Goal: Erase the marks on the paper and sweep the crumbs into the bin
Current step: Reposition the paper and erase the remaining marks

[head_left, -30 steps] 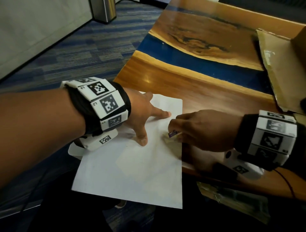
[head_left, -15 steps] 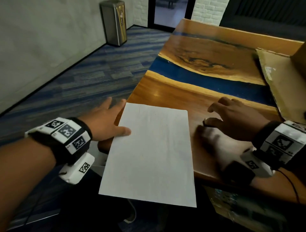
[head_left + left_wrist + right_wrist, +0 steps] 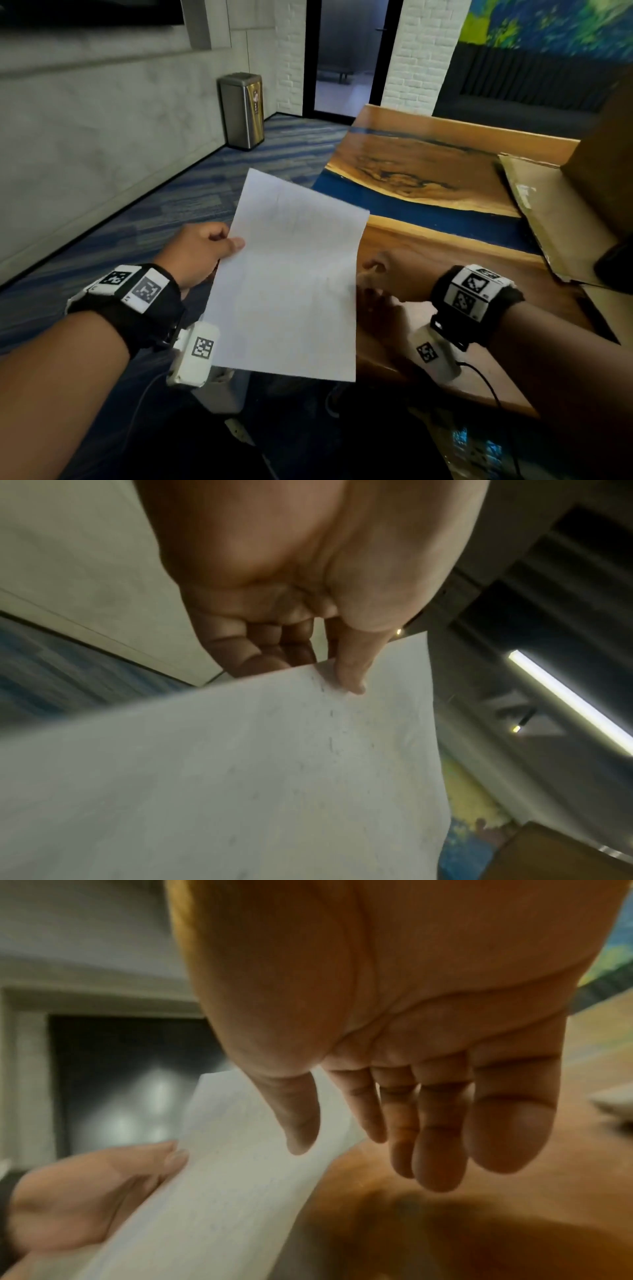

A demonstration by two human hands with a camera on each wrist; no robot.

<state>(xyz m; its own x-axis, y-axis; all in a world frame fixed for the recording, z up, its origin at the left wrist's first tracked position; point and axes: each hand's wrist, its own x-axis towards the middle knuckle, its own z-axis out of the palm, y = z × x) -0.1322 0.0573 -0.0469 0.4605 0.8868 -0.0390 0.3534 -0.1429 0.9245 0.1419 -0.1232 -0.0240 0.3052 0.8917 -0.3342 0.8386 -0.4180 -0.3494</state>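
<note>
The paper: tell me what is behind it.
The paper hides most of the right hand; its straight fingers hold nothing. The left hand pinches its edge.

Each bare forearm wears a black wristband (image 3: 137, 301) carrying white blocks printed with black square markers. A white camera unit (image 3: 195, 356) hangs below each wrist. A thin black cable (image 3: 486, 380) trails from the right unit.

A wooden table (image 3: 445, 178) with a blue band bears flattened cardboard (image 3: 555, 219) at its right side.
</note>
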